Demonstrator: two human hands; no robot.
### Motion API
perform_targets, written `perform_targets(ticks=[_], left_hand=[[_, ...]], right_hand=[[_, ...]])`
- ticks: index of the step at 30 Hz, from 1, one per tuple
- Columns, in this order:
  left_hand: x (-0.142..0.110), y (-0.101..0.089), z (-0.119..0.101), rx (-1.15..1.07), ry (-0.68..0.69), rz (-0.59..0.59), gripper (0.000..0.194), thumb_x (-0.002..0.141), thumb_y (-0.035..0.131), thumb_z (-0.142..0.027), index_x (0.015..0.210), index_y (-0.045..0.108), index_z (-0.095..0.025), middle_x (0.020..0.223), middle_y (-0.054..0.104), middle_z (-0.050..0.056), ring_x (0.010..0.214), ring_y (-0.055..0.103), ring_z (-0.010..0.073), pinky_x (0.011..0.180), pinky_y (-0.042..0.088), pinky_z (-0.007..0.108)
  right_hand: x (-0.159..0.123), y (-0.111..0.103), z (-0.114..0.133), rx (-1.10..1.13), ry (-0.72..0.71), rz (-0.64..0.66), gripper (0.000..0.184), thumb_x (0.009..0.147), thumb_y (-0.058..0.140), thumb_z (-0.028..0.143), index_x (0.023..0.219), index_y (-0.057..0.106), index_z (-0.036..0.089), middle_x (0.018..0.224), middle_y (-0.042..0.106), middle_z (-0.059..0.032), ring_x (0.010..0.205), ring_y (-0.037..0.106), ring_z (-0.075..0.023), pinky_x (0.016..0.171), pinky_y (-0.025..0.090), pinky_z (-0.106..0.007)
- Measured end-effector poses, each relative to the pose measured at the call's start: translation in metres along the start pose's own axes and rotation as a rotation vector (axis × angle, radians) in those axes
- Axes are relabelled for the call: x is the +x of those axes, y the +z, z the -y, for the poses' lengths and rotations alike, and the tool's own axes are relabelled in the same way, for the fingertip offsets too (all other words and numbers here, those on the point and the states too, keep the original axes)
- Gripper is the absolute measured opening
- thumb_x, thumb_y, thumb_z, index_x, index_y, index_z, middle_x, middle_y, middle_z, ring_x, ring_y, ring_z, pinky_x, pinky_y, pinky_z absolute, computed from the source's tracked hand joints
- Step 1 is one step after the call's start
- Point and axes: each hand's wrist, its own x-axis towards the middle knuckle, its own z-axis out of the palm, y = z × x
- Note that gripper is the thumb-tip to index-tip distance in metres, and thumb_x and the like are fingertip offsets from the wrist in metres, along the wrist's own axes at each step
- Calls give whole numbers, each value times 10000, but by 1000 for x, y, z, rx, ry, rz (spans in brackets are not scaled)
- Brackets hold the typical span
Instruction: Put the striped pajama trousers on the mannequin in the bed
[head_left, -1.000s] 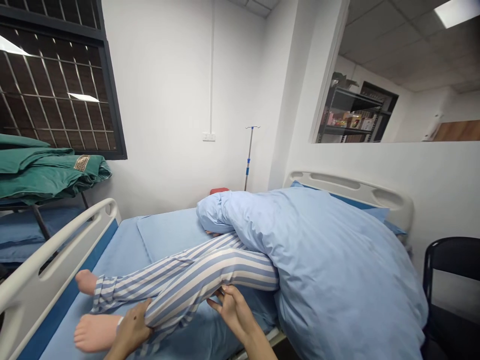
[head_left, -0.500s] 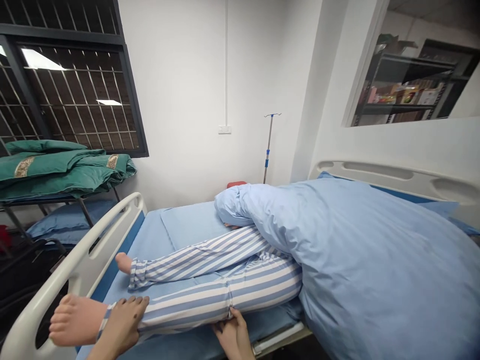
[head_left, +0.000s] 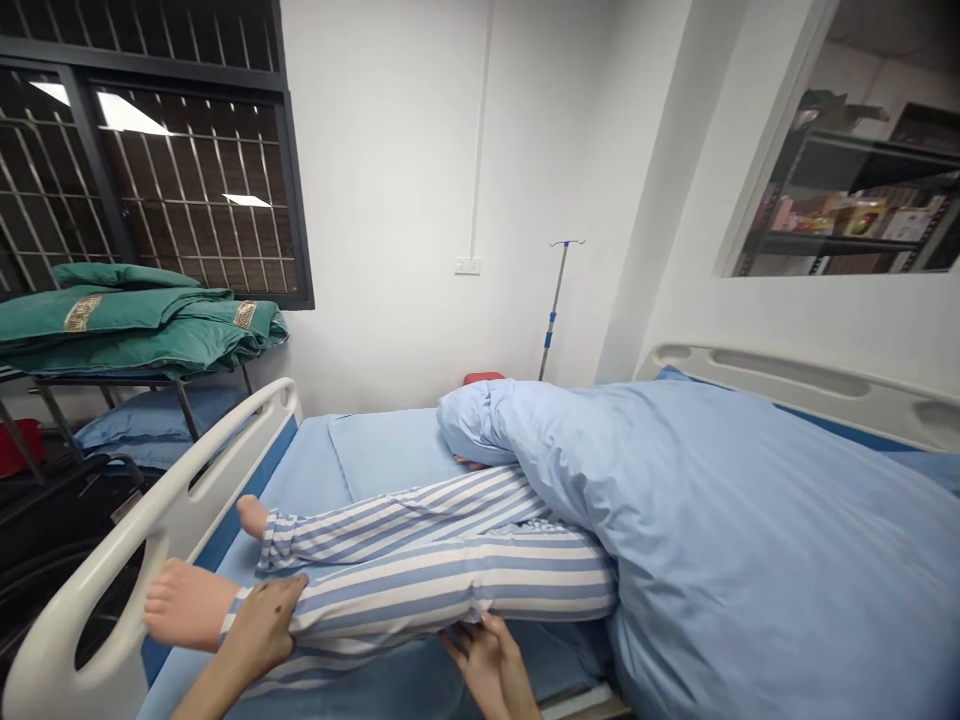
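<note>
A figure lies on a hospital bed in blue-and-white striped pajamas, with its upper body hidden under a pale blue quilt (head_left: 750, 560). My left hand (head_left: 259, 630) grips the near pajama leg (head_left: 450, 590) just above the bare foot (head_left: 184, 605). My right hand (head_left: 484, 655) has its fingers under that same leg, near the knee. The other leg (head_left: 390, 525) lies beyond it, its bare foot (head_left: 253, 516) resting on the blue bed sheet (head_left: 390, 450).
A white bed side rail (head_left: 161, 510) runs along the left, and a white headboard (head_left: 795, 372) stands at the right. Behind are an IV pole (head_left: 555, 310) and folded green blankets (head_left: 135, 335) on a rack. A barred window (head_left: 187, 170) is at upper left.
My left hand has moved from the ankle up the shin. The near leg lies flatter and straighter than a second ago. The view has swung, shifting the room to the right.
</note>
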Motion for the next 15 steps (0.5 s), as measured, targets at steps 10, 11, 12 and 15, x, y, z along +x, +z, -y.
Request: perform_targets(ticks=[10,11,12,15], left_hand=[[46,34,-93,-324,-124,-66,667,548,549,-230,1207,446,-214,1197,577,53,1097,513,228,887,358,287],[46,40,-97,-340,-129,-56,631,548,549,-226,1174,464,-220,1146,603,44,1063,532,222,853,367,277],[45,47,-99,-354,-134,-43,578,553,547,-222,1127,485,-227,1087,625,32,1024,550,215,818,373,267],[38,65,-100,-368,-146,-46,402,594,523,-221,996,514,-229,944,645,7,930,574,191,750,366,250]], right_hand=[[-3,63,88,-218,-127,115,142,644,667,299,760,632,224,868,623,-22,890,526,-206,861,393,-393],[-3,63,87,-233,-121,115,138,646,665,297,754,629,219,882,623,-27,898,525,-208,856,396,-391],[-3,61,84,-246,-109,110,129,643,668,294,733,624,213,883,624,-30,893,527,-208,848,400,-389],[-4,53,72,-259,-75,95,111,641,679,277,673,607,199,862,627,-31,870,534,-203,830,408,-383]])
